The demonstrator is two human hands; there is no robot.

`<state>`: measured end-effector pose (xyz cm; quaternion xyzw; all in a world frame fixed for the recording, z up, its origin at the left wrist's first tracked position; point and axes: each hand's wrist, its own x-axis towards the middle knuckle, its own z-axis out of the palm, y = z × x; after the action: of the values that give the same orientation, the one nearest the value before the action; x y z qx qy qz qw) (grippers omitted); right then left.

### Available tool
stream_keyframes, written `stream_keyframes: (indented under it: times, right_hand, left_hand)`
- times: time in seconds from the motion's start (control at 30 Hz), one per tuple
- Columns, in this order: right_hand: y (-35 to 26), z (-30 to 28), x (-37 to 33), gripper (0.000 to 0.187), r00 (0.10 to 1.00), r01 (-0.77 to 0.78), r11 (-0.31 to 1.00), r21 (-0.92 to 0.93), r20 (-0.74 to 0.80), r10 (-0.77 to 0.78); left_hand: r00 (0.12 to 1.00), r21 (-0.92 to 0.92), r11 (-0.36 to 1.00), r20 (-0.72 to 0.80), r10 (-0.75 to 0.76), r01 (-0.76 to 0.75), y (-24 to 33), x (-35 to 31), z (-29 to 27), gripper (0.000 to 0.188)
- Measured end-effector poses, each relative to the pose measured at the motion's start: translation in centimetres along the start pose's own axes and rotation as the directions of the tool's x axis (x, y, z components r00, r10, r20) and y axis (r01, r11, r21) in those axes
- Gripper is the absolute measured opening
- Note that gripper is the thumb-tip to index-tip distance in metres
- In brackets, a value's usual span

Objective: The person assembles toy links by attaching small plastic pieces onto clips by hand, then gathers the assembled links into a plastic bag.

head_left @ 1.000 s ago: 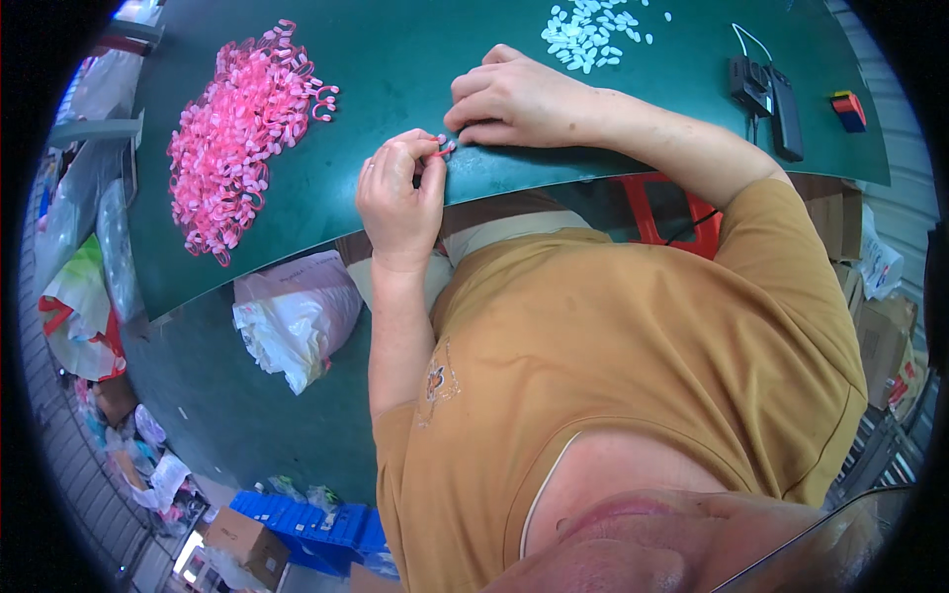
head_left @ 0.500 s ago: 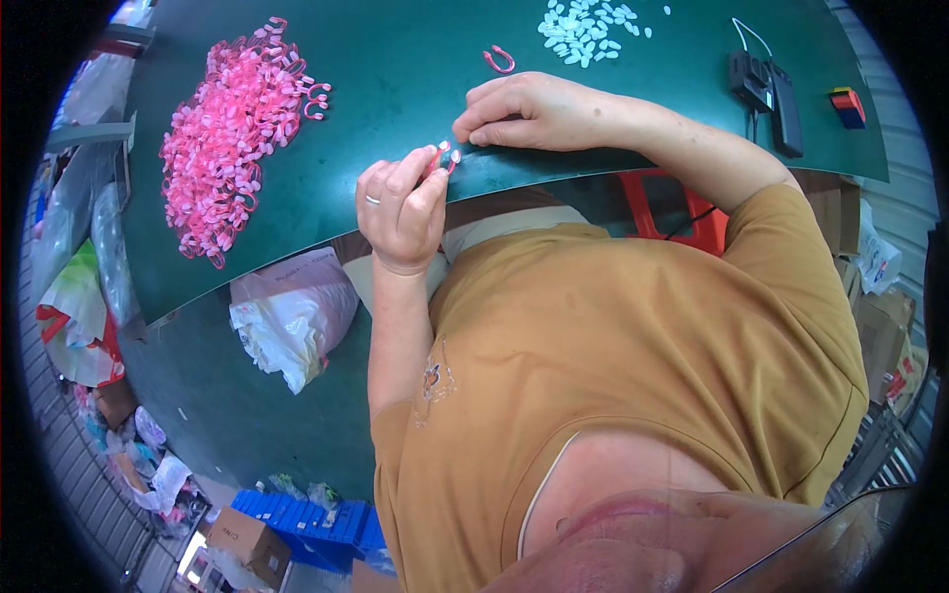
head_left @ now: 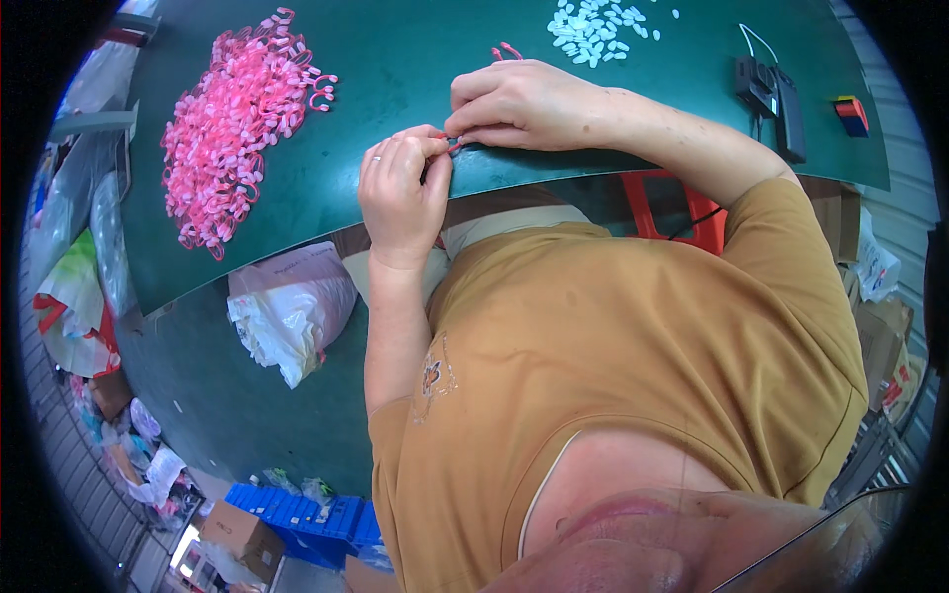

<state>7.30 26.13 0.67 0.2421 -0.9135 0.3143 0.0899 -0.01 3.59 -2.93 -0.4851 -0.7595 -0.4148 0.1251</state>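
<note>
Here, small pink piece (head_left: 455,148) between fingertips of left hand (head_left: 402,200) and right hand (head_left: 524,107); visible bit slants up toward right fingertips, full long axis hidden. Left: thumb and fingers pinching piece. Right: fingers curled, fingertips at piece, grip unclear.

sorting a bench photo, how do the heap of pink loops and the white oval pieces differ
The heap of pink loops is thickly piled up; the white oval pieces lie in a thin, loose scatter. The heap's loops are curved and pale-tipped; the white oval pieces are plain ovals. Both lie on the green table.
</note>
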Motion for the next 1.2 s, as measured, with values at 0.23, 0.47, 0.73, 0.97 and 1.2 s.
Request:
stream_keyframes:
  times: [0.23, 0.47, 0.73, 0.97, 1.2]
  right_hand:
    - [-0.3, -0.5, 0.8, 0.017, 0.991, 0.038, 0.994, -0.101, 0.131, -0.025]
    - [-1.1, 0.1, 0.8, 0.015, 0.979, 0.120, 0.919, -0.377, 0.199, -0.047]
    - [-1.4, 1.1, -0.1, 0.018, 0.989, 0.117, 0.857, -0.502, 0.138, -0.054]
    - [-0.5, -0.9, 1.1, 0.027, 0.963, -0.269, 0.954, 0.133, 0.031, 0.268]
    - [-0.2, 1.5, 2.9, 0.028, 0.976, -0.217, 0.923, 0.318, 0.060, 0.209]
  left_hand:
    - [1.000, 0.003, 1.000, -0.018, -0.010, 0.010, 0.0, -0.2, 0.2, 0.017]
    - [1.000, 0.000, 1.000, -0.025, 0.014, -0.014, 0.0, 0.0, 0.2, 0.018]
    - [0.999, -0.009, 1.000, -0.039, 0.007, -0.008, -0.2, -0.3, 0.2, 0.018]
    - [0.962, -0.414, 0.890, -0.097, -0.254, 0.193, -0.4, -1.1, -0.6, 0.018]
    - [0.903, -0.671, 0.673, -0.012, -0.430, 0.311, -1.7, -0.8, -0.8, 0.018]
